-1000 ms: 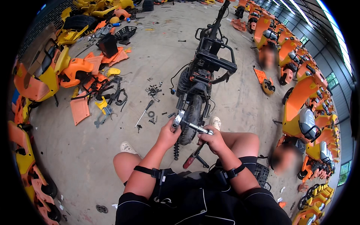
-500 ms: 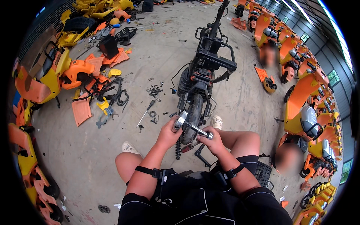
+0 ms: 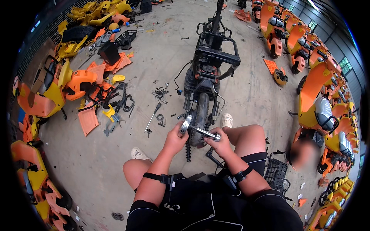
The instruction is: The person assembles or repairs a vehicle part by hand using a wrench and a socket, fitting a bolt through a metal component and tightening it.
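My left hand [image 3: 175, 138] is closed around a chrome ratchet [image 3: 186, 124], its rounded head pointing away from me. My right hand [image 3: 221, 146] grips a short chrome bar [image 3: 208, 133] with a thick round end near the thumb. The bar's thin tip points left toward the ratchet; whether the two touch I cannot tell. Both tools are held over the rear of a stripped black scooter frame [image 3: 217, 57], above its knobbly tire [image 3: 201, 115]. A black coil spring [image 3: 188, 150] hangs beside the tire, just below my left hand.
Left of the wheel lie a screwdriver [image 3: 153, 117], a toothed ring [image 3: 160, 117] and a pile of bolts [image 3: 160, 92]. Orange and yellow panels [image 3: 88, 121] are strewn farther left. Orange-yellow scooters [image 3: 308, 96] line the right side. A black basket [image 3: 276, 172] sits by my right knee.
The view has shifted slightly, and the scooter frame appears a little more upright. Both hands keep hold of their chrome tools in nearly the same place over the wheel.
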Action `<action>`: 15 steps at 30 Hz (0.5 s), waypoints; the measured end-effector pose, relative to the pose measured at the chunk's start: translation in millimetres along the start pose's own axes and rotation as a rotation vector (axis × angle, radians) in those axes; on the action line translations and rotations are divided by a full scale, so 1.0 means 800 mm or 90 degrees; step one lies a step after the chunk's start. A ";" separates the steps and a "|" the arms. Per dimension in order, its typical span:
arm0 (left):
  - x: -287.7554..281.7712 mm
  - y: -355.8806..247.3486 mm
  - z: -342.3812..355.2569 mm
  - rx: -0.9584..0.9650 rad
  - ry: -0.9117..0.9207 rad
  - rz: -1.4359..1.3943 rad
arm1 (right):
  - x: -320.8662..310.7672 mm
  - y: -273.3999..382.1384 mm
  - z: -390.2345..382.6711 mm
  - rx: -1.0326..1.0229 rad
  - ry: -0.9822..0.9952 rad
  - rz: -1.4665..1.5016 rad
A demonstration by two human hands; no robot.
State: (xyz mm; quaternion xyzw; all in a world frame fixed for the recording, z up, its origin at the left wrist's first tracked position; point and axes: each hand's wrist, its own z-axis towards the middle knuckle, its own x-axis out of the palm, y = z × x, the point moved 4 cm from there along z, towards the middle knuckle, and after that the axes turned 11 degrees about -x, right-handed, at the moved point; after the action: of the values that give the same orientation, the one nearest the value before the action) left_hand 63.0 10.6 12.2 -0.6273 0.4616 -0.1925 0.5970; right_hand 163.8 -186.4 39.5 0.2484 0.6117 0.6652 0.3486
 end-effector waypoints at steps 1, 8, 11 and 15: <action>0.002 -0.002 0.001 0.038 -0.017 0.032 | -0.006 -0.044 -0.001 0.126 -0.028 0.173; -0.024 -0.039 -0.010 0.232 -0.091 0.240 | 0.020 -0.048 -0.016 0.277 0.022 0.553; -0.041 -0.052 -0.023 0.382 -0.127 0.244 | 0.027 -0.047 -0.008 0.210 0.089 0.541; -0.035 -0.046 -0.012 0.296 -0.125 0.293 | 0.034 -0.074 -0.001 0.296 0.095 0.601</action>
State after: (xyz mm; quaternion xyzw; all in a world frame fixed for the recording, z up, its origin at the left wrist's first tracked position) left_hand 54.2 22.8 56.7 -0.3693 0.4754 -0.0914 0.7932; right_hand 155.6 -165.8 -22.0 0.5192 0.5880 0.6126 -0.0973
